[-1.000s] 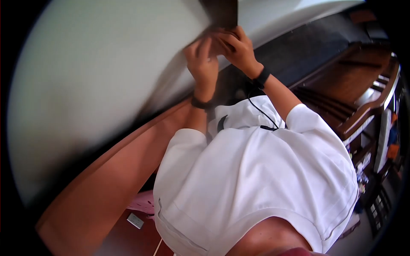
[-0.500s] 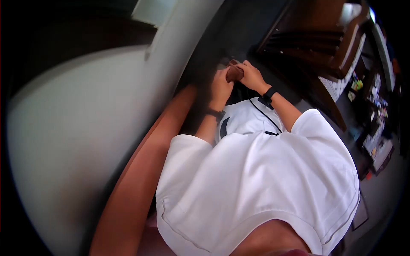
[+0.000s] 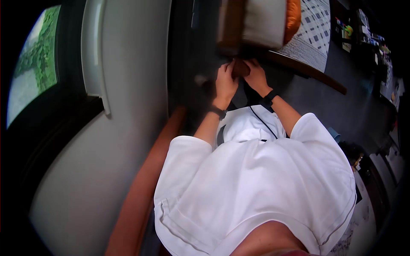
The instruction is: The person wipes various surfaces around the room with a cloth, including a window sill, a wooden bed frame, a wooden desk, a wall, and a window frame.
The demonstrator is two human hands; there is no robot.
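Observation:
Out in front of my body, both hands are closed on one small reddish-brown object (image 3: 241,69); its kind I cannot make out. My left hand (image 3: 226,82) grips its left side, with the fingers curled over the far edge. On the other side my right hand (image 3: 257,78) holds it, fingers bent around the back. Each wrist wears a black band. A thin black cord (image 3: 262,117) runs down over the white cloth at my waist.
A wooden seat with a pale cushion (image 3: 265,21) and an orange pillow (image 3: 292,19) stands just beyond my hands. A patterned rug or mat (image 3: 307,36) lies right of it. Along the left are a grey wall (image 3: 132,85), a window (image 3: 38,55) and a brown wooden rail (image 3: 145,183).
The view has turned, bringing the window in at left and the cushioned seat close ahead of my hands. Both hands still hold the brown object.

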